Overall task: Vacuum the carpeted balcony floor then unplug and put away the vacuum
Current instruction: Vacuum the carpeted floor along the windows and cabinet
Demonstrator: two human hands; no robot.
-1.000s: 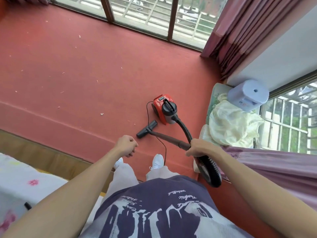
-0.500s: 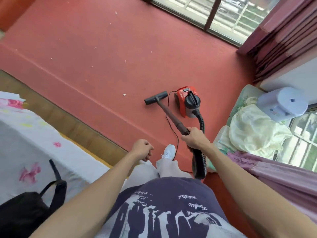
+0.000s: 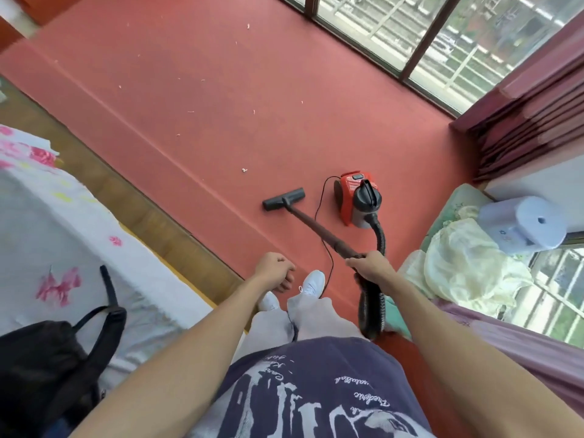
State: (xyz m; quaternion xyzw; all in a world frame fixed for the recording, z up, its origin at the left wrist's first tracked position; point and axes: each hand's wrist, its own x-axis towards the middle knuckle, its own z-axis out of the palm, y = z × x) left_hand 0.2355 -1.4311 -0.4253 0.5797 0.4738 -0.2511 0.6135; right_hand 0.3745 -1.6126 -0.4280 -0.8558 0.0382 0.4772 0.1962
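A small red and black canister vacuum [image 3: 355,197] sits on the red carpet [image 3: 221,90] ahead of my feet. Its dark wand [image 3: 311,224] runs from my right hand [image 3: 373,268] down to the black floor nozzle [image 3: 283,199], which rests flat on the carpet left of the canister. My right hand is shut on the wand's upper end, where the ribbed black hose [image 3: 372,306] loops down and back up to the canister. A thin black power cord [image 3: 325,235] trails toward my shoes. My left hand [image 3: 275,271] hangs loosely curled, holding nothing. White scraps [image 3: 244,170] dot the carpet.
A bed with a floral sheet [image 3: 63,222] and a black backpack [image 3: 53,361] lies at left, past a wooden floor strip [image 3: 151,216]. Cushions and pale cloth [image 3: 467,263] with a light blue appliance [image 3: 524,222] crowd the right. Windows [image 3: 410,36] and maroon curtains [image 3: 531,115] bound the far side.
My view has swung left, bringing the bed and backpack in. The nozzle has turned and slid left, away from the canister, with the wand still in my right hand.
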